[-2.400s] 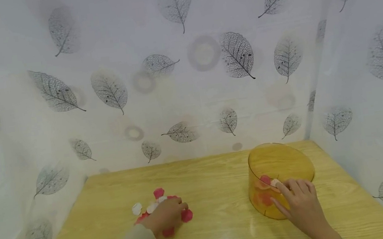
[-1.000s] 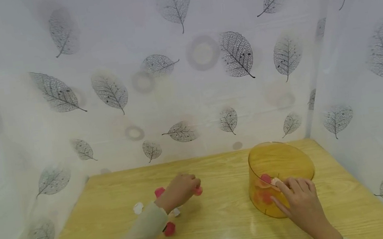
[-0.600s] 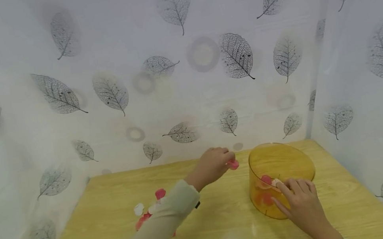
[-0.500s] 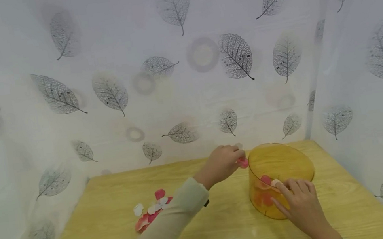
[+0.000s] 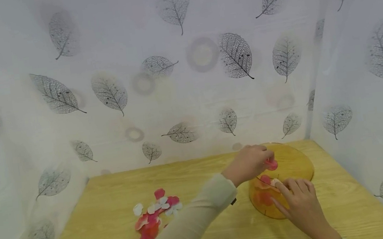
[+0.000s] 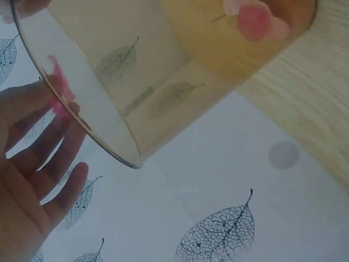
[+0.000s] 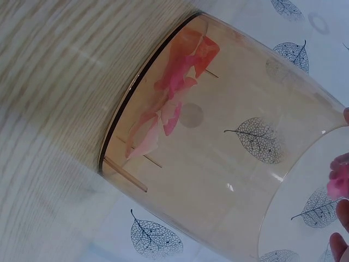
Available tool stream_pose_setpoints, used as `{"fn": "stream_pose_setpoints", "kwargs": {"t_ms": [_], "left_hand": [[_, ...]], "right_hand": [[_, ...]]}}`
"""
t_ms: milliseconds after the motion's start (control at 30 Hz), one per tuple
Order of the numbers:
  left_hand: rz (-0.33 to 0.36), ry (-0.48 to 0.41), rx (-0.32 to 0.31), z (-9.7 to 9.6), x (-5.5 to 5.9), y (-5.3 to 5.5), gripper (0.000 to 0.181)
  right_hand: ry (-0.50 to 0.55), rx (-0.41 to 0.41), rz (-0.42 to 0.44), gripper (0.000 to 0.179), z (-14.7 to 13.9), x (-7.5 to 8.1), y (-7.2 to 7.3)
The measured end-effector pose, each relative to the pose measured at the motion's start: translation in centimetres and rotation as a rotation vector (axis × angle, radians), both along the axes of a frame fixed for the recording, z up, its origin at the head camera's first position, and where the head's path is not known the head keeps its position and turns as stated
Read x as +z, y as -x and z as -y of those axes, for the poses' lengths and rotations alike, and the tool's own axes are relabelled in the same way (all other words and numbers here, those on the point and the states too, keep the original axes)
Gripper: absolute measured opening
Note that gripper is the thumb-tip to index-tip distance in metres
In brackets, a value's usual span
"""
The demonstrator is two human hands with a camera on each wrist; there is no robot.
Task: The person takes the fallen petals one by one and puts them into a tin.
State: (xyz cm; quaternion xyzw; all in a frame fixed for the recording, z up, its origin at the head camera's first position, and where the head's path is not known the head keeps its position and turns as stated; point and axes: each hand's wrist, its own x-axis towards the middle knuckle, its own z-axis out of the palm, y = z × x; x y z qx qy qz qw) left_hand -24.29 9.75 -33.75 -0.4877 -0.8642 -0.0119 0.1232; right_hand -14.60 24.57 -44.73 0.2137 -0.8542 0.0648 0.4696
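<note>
In the head view my left hand (image 5: 248, 163) pinches a pink petal (image 5: 271, 164) over the mouth of a see-through amber cylinder container (image 5: 298, 158). The left wrist view has that petal (image 6: 62, 90) between the fingers, right at the container's rim. My right hand (image 5: 304, 203) grips the container at its near right side, fingers at the rim and thumb lower on the wall. Through the wall, pink, orange and pale petals (image 7: 174, 82) show at the container's bottom. A loose pile of red, pink and white petals (image 5: 150, 224) lies on the table, partly behind the left sleeve.
The wooden table (image 5: 109, 209) has pale, leaf-printed walls (image 5: 188, 96) behind it and on both sides. My left forearm in a light sleeve (image 5: 192, 215) crosses between the petal pile and the container. A white petal (image 5: 138, 209) lies at the pile's left edge.
My left hand has picked up a pink petal from the pile and carried it rightward, first beside the container and now over its mouth. The right hand has stayed in place.
</note>
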Motion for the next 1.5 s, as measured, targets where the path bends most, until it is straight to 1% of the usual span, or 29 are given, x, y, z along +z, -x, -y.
{"fn": "stream_pose_setpoints", "kwargs": {"t_ms": [100, 167, 267, 367, 467, 600, 700, 800, 867, 1000, 1067, 1167, 1267, 1400, 1467, 1500], "left_hand": [[0.042, 0.042, 0.016, -0.3, -0.3, 0.0, 0.019], [0.052, 0.062, 0.025, -0.3, -0.5, 0.0, 0.02], [0.036, 0.053, 0.025, 0.1, -0.8, 0.0, 0.021], [0.008, 0.014, 0.02, 1.2, -1.1, -0.3, 0.02], [-0.021, -0.036, 0.006, 2.9, -1.1, -0.8, 0.019], [-0.038, -0.097, -0.004, 5.8, -1.4, -1.4, 0.017], [-0.042, -0.114, 0.018, 8.1, -2.1, -1.8, 0.016], [-0.031, -0.105, 0.051, 10.8, -2.9, -2.4, 0.017], [-0.017, -0.084, 0.079, 12.6, -3.6, -2.8, 0.017], [0.022, -0.045, 0.129, 16.7, -5.4, -3.5, 0.018], [0.041, -0.046, 0.155, 18.8, -6.3, -3.8, 0.018], [0.073, -0.063, 0.213, 21.9, -7.6, -4.1, 0.02], [0.095, -0.075, 0.296, 24.8, -8.7, -4.1, 0.022], [0.175, -0.061, 0.456, 27.9, -9.7, -3.9, 0.022], [0.229, -0.054, 0.538, 29.1, -10.0, -4.0, 0.021], [0.251, -0.05, 0.568, 29.5, -10.2, -4.0, 0.022]], "right_hand": [[-0.005, 0.0, 0.005, 0.06, -0.1, 0.0, 0.0], [-0.007, 0.0, 0.008, 0.06, -0.1, -0.1, 0.0], [-0.008, -0.012, 0.03, 0.06, -0.2, -0.2, 0.0], [-0.01, -0.021, 0.042, 0.059, -0.2, -0.1, -0.1], [-0.012, -0.022, 0.031, 0.058, -0.1, 0.0, -0.1], [-0.012, -0.023, 0.003, 0.057, -0.1, 0.2, -0.1], [-0.01, -0.026, 0.013, 0.056, -0.2, 0.2, -0.2], [-0.006, -0.019, 0.038, 0.055, -0.2, 0.0, -0.2], [-0.005, -0.023, 0.051, 0.056, -0.2, -0.1, -0.2], [-0.005, -0.032, 0.038, 0.056, -0.1, -0.3, -0.1], [-0.005, -0.032, 0.022, 0.056, 0.0, -0.3, 0.0], [-0.004, -0.03, 0.014, 0.055, 0.1, -0.2, 0.0], [-0.005, -0.028, 0.009, 0.054, 0.2, -0.1, 0.0], [-0.002, -0.02, 0.001, 0.054, 0.2, 0.0, 0.0], [-0.001, -0.021, -0.001, 0.054, 0.1, 0.0, -0.1], [-0.001, -0.022, 0.0, 0.055, 0.1, 0.0, -0.1]]}}
